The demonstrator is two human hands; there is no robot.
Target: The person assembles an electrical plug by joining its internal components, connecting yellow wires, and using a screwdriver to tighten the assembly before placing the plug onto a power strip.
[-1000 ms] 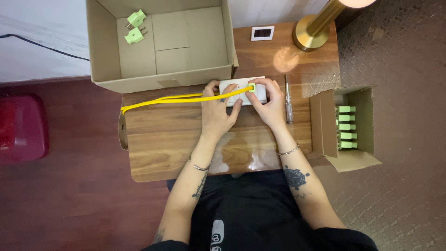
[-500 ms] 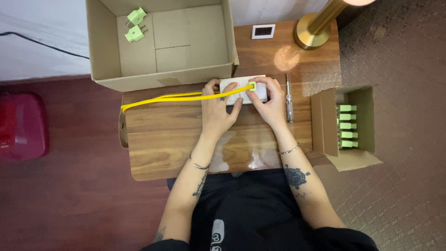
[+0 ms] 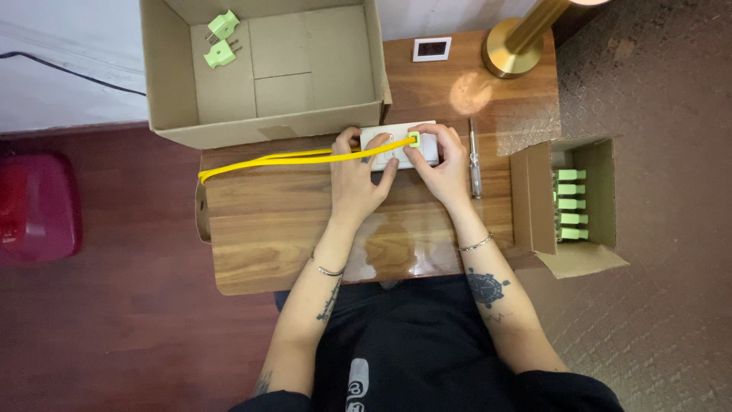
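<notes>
On table (image 3: 252, 229), both hands pinch white socket strip (image 3: 427, 152): left hand (image 3: 362, 175) steadies, right hand (image 3: 442, 164) seats green plug (image 3: 414, 139) with yellow cable (image 3: 290, 159); next needs firm downward press.

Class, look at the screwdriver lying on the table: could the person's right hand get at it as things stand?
Probably yes. The screwdriver lies uncovered just beside the right hand, though that hand is busy on the white power strip.

Brass lamp base (image 3: 512, 55) and small frame (image 3: 431, 49) at the table's (image 3: 259, 236) far edge — red bag (image 3: 34, 206) on the floor.
</notes>
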